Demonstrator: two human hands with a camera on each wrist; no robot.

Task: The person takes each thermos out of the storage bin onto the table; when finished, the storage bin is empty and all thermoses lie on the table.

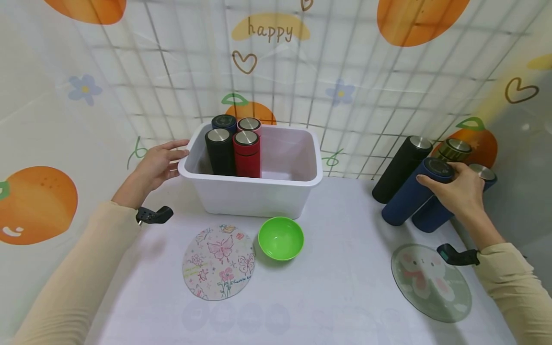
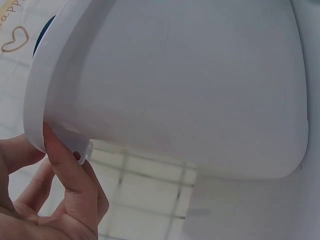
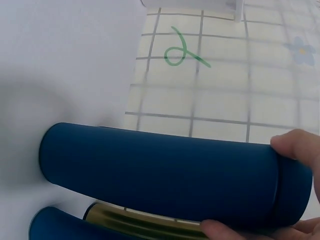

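My left hand (image 1: 157, 163) pinches the left end of the rim of a white plastic bin (image 1: 254, 197); the left wrist view shows its fingers (image 2: 65, 162) at that rim. Four-sided and deep, the bin holds several thermos bottles in its left half: a black one (image 1: 221, 155), a red one (image 1: 247, 160), a navy one (image 1: 224, 122) and a pink one (image 1: 250, 125). At the right, my right hand (image 1: 465, 191) grips a blue thermos bottle (image 1: 407, 196) around its lid end. Around it stand a black bottle (image 1: 397, 175), a green-gold bottle (image 1: 453, 149) and another blue bottle (image 1: 431, 214), partly hidden.
A bright green bowl (image 1: 281, 239) sits before the bin. Beside it lies a round butterfly-patterned mat (image 1: 219, 263), and a round green mat (image 1: 431, 282) lies near my right forearm. Behind the bin rises a wire grid (image 1: 293, 86) covered by a printed sheet.
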